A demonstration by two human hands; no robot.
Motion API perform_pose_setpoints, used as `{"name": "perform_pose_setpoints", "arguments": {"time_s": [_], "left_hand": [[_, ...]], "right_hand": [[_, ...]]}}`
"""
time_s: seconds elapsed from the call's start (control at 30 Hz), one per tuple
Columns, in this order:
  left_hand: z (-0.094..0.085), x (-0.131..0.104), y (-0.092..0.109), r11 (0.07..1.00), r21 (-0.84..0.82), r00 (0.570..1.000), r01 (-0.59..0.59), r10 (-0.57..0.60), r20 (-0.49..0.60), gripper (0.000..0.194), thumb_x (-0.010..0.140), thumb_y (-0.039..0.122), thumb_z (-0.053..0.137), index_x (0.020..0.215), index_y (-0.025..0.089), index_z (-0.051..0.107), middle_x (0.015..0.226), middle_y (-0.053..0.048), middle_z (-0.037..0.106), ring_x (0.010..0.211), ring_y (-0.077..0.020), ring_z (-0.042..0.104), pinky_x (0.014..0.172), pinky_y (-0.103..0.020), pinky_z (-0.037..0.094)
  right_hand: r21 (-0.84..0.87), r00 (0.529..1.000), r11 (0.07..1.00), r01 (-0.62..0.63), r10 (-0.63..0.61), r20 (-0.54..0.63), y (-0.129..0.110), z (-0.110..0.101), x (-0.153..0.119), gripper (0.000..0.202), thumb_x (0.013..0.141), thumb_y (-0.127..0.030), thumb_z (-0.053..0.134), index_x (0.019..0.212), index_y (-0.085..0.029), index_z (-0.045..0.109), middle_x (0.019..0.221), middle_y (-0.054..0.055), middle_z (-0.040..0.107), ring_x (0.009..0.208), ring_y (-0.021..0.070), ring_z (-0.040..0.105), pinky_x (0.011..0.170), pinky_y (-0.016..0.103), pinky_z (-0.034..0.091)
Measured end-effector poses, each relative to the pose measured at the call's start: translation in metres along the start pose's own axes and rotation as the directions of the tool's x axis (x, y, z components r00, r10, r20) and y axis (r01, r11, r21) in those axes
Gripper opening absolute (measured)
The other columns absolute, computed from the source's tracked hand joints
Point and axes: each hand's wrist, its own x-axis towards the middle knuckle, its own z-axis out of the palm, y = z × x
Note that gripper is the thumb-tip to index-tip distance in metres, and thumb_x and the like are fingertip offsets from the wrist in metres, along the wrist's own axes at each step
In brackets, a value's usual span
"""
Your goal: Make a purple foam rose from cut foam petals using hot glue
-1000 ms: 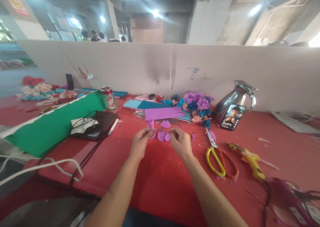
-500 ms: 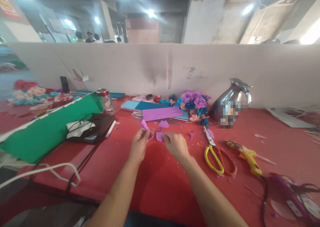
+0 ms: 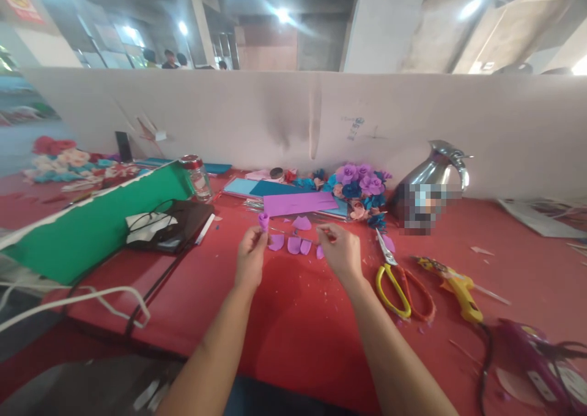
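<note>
My left hand (image 3: 251,254) is closed around the base of a small rolled purple paper flower bud (image 3: 263,221), which stands upright above the fingers. To the right, my right hand (image 3: 342,251) is held in a pinch above the table; what sits between its fingertips is too small to make out. A thin stick (image 3: 298,237) shows between the two hands, and I cannot tell if it is held. Several loose purple paper petals lie below and between the hands, among them a rounded petal (image 3: 276,242) by the left fingers and another petal (image 3: 301,222) farther back.
Behind the hands lie a purple paper strip (image 3: 300,204) and finished paper flowers (image 3: 362,183). On the right are scissors (image 3: 393,278), a yellow glue gun (image 3: 458,287) and a steel jug (image 3: 426,177). A green box wall (image 3: 105,223), dark case (image 3: 183,223) and glass jar (image 3: 199,180) stand left.
My right hand has moved right and up, away from the petals, uncovering more of them. The bud in my left hand now points upright instead of leaning.
</note>
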Motion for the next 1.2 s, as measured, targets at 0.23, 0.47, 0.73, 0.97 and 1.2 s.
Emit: {"name": "perform_pose_setpoints", "arguments": {"time_s": [0.23,0.47,0.73,0.97,1.2], "left_hand": [[0.005,-0.004,0.004,0.996,0.084,0.996,0.04,-0.047,0.082,0.02,0.073,0.036,0.068,0.078,0.019,0.059,0.074,0.0,0.061,0.072,-0.0137,0.055,0.073,-0.026,0.042],[0.01,-0.008,0.01,0.993,0.078,0.979,0.089,-0.102,0.179,0.023,0.072,0.038,0.07,0.082,0.019,0.065,0.084,-0.003,0.066,0.084,-0.0177,0.059,0.084,-0.031,0.043],[0.01,-0.007,0.008,0.992,0.122,0.972,0.002,-0.031,0.233,0.016,0.066,0.032,0.074,0.075,0.02,0.069,0.093,-0.004,0.062,0.092,-0.0185,0.056,0.085,-0.03,0.042],[0.009,-0.008,0.016,0.943,-0.202,0.948,0.263,-0.213,0.237,0.021,0.064,0.033,0.078,0.071,0.018,0.064,0.075,-0.002,0.062,0.072,-0.0147,0.057,0.076,-0.031,0.046],[0.007,-0.012,0.019,0.896,-0.141,0.837,0.42,-0.322,0.443,0.017,0.065,0.027,0.078,0.074,0.017,0.068,0.078,-0.006,0.066,0.072,-0.0167,0.061,0.068,-0.03,0.047]], "right_hand": [[-0.083,0.963,0.973,0.216,-0.199,0.179,-0.01,0.036,-0.021,0.019,0.074,-0.013,0.059,0.082,-0.023,0.073,0.089,0.006,0.072,0.097,0.0274,0.057,0.086,0.042,0.036],[0.221,0.974,0.95,0.219,-0.226,0.004,-0.016,0.041,-0.02,0.027,0.074,-0.015,0.057,0.097,-0.024,0.067,0.1,0.005,0.069,0.097,0.0234,0.058,0.086,0.037,0.042],[0.251,0.959,0.939,0.237,-0.268,0.095,-0.019,0.041,-0.023,0.022,0.082,-0.022,0.057,0.101,-0.024,0.067,0.097,0.005,0.07,0.089,0.0201,0.063,0.082,0.033,0.044],[0.211,0.965,0.952,0.222,-0.245,0.09,-0.018,0.033,-0.02,0.02,0.079,-0.009,0.049,0.086,-0.02,0.064,0.087,0.004,0.069,0.078,0.0166,0.062,0.077,0.028,0.044],[0.38,0.848,0.894,0.237,-0.381,0.369,-0.022,0.032,-0.021,0.052,0.071,0.002,0.047,0.117,-0.02,0.054,0.109,0.007,0.067,0.094,0.0161,0.064,0.077,0.023,0.046]]}}
